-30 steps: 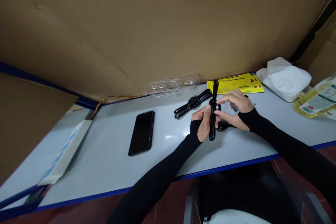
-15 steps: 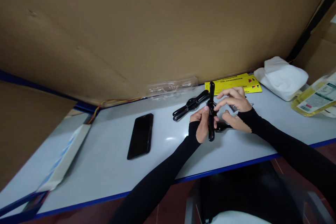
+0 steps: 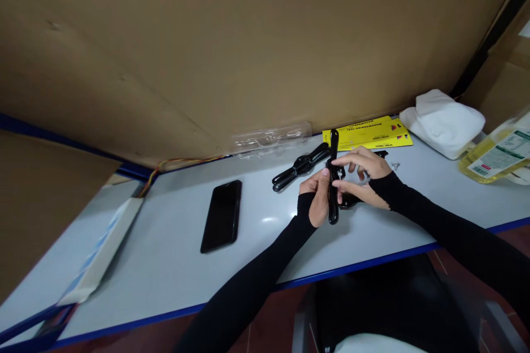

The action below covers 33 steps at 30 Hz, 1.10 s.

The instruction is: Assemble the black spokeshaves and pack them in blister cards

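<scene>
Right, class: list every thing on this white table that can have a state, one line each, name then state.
Long black plastic clamp piece: held upright, gripped by left hand.
Right hand: fingertips pinching at the piece's middle.
Second black plastic clamp: lying flat, untouched.
Black smartphone: screen dark, lying flat.
Clear plastic blister tray: empty.
Yellow packaging cards: lying flat.
White cloth bundle: crumpled.

no legible text anywhere

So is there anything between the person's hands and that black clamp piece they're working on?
Nothing visible is. The left hand already grips the black clamp piece upright above the table, and the right hand has its fingers at the piece's middle. The second black clamp lies apart, to the left.
</scene>
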Each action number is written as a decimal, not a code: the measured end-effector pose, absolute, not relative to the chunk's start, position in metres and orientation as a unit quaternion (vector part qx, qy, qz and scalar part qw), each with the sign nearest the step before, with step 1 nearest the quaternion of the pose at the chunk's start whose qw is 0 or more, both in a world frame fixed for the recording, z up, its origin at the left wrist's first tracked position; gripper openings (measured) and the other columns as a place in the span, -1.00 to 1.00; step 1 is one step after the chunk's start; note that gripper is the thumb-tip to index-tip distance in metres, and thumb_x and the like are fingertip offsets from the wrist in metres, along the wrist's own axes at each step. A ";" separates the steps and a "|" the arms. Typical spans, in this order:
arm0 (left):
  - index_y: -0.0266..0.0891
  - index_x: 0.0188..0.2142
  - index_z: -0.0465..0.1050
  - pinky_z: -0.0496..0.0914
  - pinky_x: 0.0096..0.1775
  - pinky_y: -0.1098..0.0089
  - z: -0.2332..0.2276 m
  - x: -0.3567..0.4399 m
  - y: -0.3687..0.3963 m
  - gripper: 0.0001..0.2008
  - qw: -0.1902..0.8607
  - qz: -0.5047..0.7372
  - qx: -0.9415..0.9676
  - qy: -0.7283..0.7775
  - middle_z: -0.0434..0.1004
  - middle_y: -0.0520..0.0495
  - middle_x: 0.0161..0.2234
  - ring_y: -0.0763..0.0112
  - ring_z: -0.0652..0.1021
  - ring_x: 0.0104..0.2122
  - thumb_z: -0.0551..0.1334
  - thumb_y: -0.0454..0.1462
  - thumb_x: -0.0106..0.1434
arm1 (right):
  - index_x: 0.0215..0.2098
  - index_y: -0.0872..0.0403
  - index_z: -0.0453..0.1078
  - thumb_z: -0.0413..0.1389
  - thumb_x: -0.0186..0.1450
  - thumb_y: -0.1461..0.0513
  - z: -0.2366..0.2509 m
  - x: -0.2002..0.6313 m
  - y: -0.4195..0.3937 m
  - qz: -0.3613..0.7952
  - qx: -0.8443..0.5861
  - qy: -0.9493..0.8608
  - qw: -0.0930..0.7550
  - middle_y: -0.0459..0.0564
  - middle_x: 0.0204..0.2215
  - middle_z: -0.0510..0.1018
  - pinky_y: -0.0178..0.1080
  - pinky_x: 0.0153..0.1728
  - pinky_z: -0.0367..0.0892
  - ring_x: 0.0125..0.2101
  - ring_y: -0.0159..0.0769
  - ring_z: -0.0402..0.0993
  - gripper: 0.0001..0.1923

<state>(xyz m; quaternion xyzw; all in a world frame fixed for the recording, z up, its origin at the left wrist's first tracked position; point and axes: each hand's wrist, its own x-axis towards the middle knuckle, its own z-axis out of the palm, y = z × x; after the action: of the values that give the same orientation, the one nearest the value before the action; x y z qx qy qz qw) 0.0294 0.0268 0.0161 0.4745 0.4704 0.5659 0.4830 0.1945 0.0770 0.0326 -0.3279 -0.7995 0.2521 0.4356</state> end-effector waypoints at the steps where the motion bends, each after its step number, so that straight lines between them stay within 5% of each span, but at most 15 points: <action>1: -0.24 -0.50 0.47 0.33 -0.59 0.43 0.016 0.029 0.027 -0.37 0.487 0.566 0.470 0.471 0.47 -0.02 -0.65 0.47 0.42 -0.69 0.24 0.26 0.33 | -0.08 -0.02 0.64 0.33 0.29 0.18 0.031 0.194 0.078 0.262 -0.322 -0.799 0.434 -0.02 -0.23 0.55 -0.30 -0.47 0.29 -0.41 -0.37 0.36 -0.77; 4: -0.25 -0.48 0.50 0.30 -0.61 0.43 0.016 0.027 0.029 -0.35 0.498 0.561 0.462 0.473 0.49 -0.04 -0.65 0.47 0.41 -0.70 0.23 0.30 0.30 | -0.21 -0.02 0.65 0.20 0.33 0.33 0.028 0.193 0.080 0.257 -0.296 -0.801 0.452 -0.07 -0.26 0.57 -0.31 -0.42 0.31 -0.51 -0.47 0.26 -0.81; 9: -0.25 -0.50 0.46 0.31 -0.62 0.43 0.014 0.026 0.031 -0.33 0.519 0.549 0.440 0.486 0.46 -0.05 -0.68 0.44 0.43 -0.71 0.25 0.33 0.26 | -0.41 0.05 0.50 0.11 0.26 0.42 0.030 0.190 0.074 0.284 -0.278 -0.795 0.459 -0.08 -0.37 0.53 -0.30 -0.33 0.40 -0.40 -0.40 0.45 -0.80; 14: -0.23 -0.45 0.41 0.30 -0.66 0.42 0.001 0.029 0.035 -0.38 0.589 0.537 0.378 0.471 0.48 -0.04 -0.65 0.35 0.51 -0.68 0.36 0.29 0.17 | -0.41 0.05 0.30 0.04 0.28 0.34 0.022 0.173 0.065 0.383 -0.387 -0.706 0.452 -0.10 -0.27 0.41 -0.42 -0.62 0.31 -0.60 -0.56 0.41 -0.89; 19: -0.30 -0.25 0.49 0.54 -0.47 0.33 0.000 0.028 0.040 -0.40 0.623 0.550 0.361 0.424 0.65 -0.15 -0.43 0.22 0.68 -0.44 0.46 0.20 0.12 | -0.34 -0.02 0.21 -0.03 0.32 0.25 0.026 0.165 0.076 0.551 -0.495 -0.539 0.401 -0.24 -0.59 0.29 -0.41 -0.74 0.13 -0.75 -0.46 0.24 -0.93; 22: -0.31 -0.22 0.50 0.52 -0.52 0.35 0.006 0.026 0.039 -0.38 0.614 0.540 0.376 0.435 0.68 -0.20 -0.35 0.20 0.69 -0.43 0.47 0.20 0.11 | -0.39 -0.02 0.17 -0.02 0.32 0.22 0.029 0.174 0.093 0.600 -0.502 -0.502 0.369 -0.19 -0.60 0.35 -0.38 -0.72 0.07 -0.73 -0.45 0.17 -0.89; 24: -0.31 -0.21 0.49 0.48 -0.58 0.37 0.009 0.025 0.038 -0.36 0.601 0.539 0.387 0.445 0.69 -0.23 -0.32 0.21 0.68 -0.45 0.48 0.21 0.08 | -0.44 0.00 0.19 0.01 0.30 0.24 0.029 0.185 0.106 0.559 -0.508 -0.543 0.366 -0.13 -0.56 0.42 -0.36 -0.65 0.08 -0.66 -0.44 0.20 -0.86; 29: -0.32 -0.19 0.49 0.43 -0.64 0.41 0.010 0.023 0.037 -0.31 0.571 0.538 0.405 0.470 0.68 -0.21 -0.37 0.23 0.66 -0.52 0.48 0.25 0.06 | -0.48 0.02 0.29 0.02 0.25 0.37 0.023 0.207 0.121 0.215 -0.557 -0.765 0.241 -0.11 -0.56 0.45 -0.27 -0.43 0.15 -0.52 -0.34 0.29 -0.81; 33: -0.34 -0.15 0.51 0.42 -0.64 0.42 0.010 0.023 0.037 -0.29 0.580 0.519 0.416 0.470 0.68 -0.20 -0.40 0.24 0.66 -0.54 0.47 0.25 0.07 | -0.30 0.05 0.49 0.08 0.28 0.36 0.016 0.206 0.121 0.167 -0.556 -0.792 0.185 0.01 -0.36 0.63 -0.24 -0.32 0.21 -0.36 -0.23 0.44 -0.84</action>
<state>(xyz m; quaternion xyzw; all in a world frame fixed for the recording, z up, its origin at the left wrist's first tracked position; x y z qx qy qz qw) 0.0235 0.0367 0.0101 0.4163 0.4699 0.5192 0.5799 0.2057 0.1207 0.0161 -0.5564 -0.7925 0.1673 0.1854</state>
